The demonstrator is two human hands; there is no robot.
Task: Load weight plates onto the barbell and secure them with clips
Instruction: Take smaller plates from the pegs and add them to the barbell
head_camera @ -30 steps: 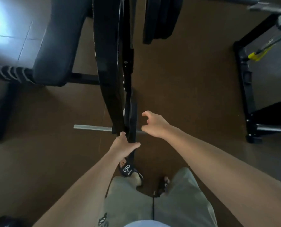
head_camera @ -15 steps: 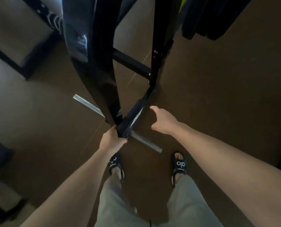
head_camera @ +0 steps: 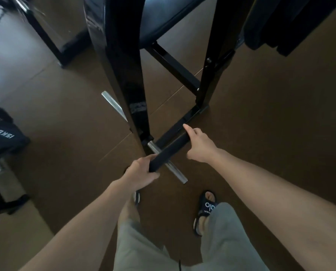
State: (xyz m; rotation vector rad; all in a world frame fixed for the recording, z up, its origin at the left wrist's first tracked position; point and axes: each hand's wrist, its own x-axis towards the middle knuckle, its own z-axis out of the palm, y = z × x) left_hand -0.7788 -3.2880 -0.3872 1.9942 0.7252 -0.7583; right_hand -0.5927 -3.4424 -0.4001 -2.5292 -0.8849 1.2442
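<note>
Head view looks down on a person sliding a plate (head_camera: 169, 151) onto the bar (head_camera: 172, 167). The plate is seen edge-on, a black strip crossing the steel sleeve just short of its free end. The left hand (head_camera: 141, 174) grips the near end of the rim, fingers curled round it; the right hand (head_camera: 199, 144) holds the far end, thumb on top and fingers wrapped behind. Just beyond the left hand a larger plate (head_camera: 128, 79) already sits on the bar, and the bar's shaft (head_camera: 114, 105) shows again on its far side. A rack (head_camera: 208, 85) stands past the right hand. Well off to the left of the left hand, a 15 kg plate (head_camera: 2, 133) waits on the floor (head_camera: 270, 124). No clip can be seen. The step looks like seating this second plate: the next move calls for pushing it along the sleeve until it meets the larger plate, keeping it square so it does not bind
</note>
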